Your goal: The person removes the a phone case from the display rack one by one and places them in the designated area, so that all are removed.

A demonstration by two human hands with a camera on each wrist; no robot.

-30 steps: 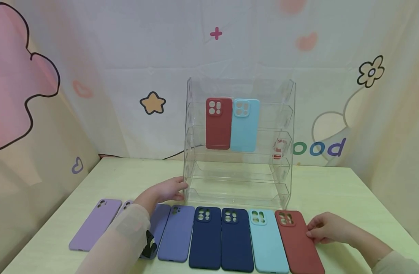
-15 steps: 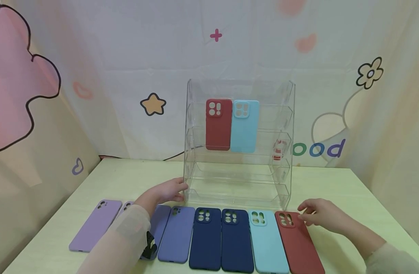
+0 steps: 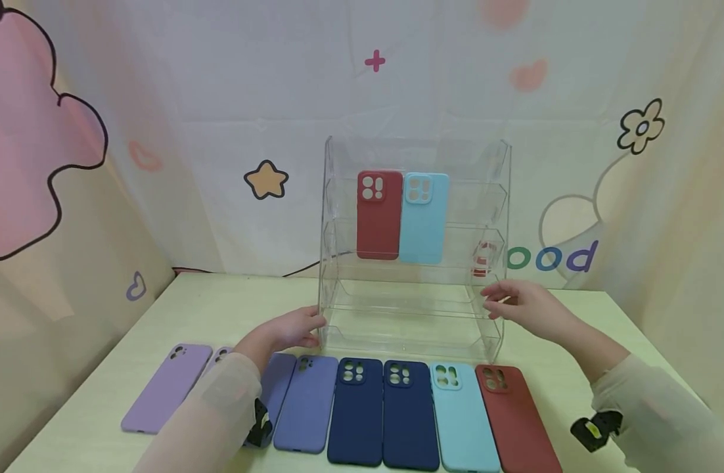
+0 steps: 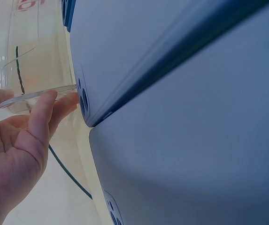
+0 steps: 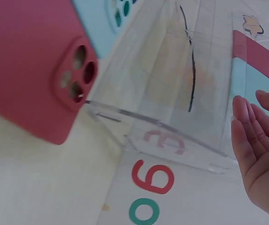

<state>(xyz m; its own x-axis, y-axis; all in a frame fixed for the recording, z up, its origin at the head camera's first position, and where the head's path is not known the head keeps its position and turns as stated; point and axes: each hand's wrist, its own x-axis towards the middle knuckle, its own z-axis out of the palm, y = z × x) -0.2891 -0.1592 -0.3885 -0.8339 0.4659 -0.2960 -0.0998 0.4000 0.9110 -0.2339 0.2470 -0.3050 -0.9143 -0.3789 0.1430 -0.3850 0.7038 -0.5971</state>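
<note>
A clear acrylic display rack (image 3: 397, 343) with stepped tiers stands on the table. A red phone case (image 3: 378, 223) and a light blue phone case (image 3: 424, 226) lean side by side in an upper tier. My left hand (image 3: 286, 330) grips the rack's left side panel; the left wrist view shows the thumb and fingers on either side of its edge. Beside the rack's right side, my right hand (image 3: 533, 309) is raised with fingers loosely bent and nothing in it. Below that hand, another red phone case (image 3: 524, 420) lies flat at the row's right end.
Along the table front lie a light blue case (image 3: 465, 420), navy cases (image 3: 411, 420), violet cases (image 3: 305, 407) and a lilac case (image 3: 163, 391). My left sleeve (image 3: 208, 414) covers part of the row. A printed curtain (image 3: 220, 151) hangs behind the table (image 3: 220, 302).
My right hand has left the edge of the red case on the table and moved up and leftward to the rack's right side. The left hand has stayed on the rack.
</note>
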